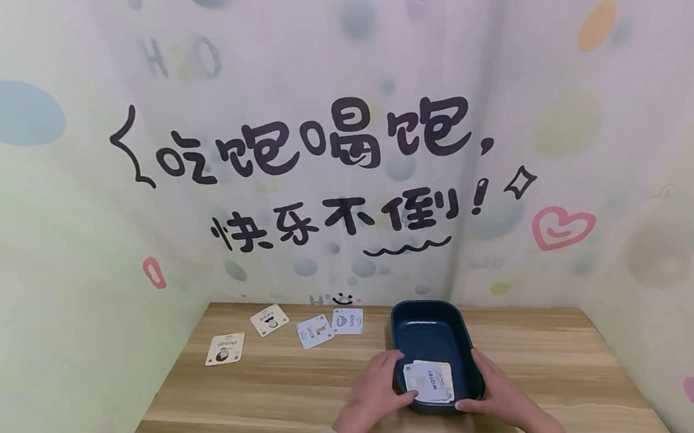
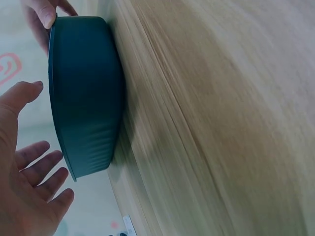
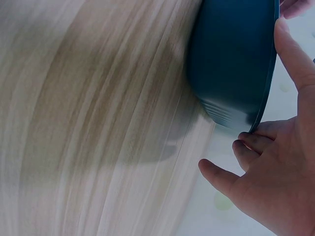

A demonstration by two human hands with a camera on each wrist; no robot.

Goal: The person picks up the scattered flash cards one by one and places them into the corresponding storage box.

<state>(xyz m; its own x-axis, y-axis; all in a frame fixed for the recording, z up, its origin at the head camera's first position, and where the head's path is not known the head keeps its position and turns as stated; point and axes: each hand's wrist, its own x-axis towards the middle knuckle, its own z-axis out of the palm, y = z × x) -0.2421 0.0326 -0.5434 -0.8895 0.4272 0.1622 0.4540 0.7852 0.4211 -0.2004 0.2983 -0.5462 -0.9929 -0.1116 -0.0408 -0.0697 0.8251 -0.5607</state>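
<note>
From where I stand, a dark blue tray (image 1: 425,339) sits on the wooden table (image 1: 267,422), between two hands. The right hand (image 1: 502,394) holds its near right corner, thumb at the near rim. The left hand (image 1: 373,391) spreads its fingers wide beside the left rim, thumb by the cards (image 1: 431,383) inside.

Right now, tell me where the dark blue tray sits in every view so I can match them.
Head: tray low, right of centre.
Left wrist: tray upper left, seen side-on.
Right wrist: tray upper right, cut off by the top edge.
Shared landmark: the wood-grain table.
</note>
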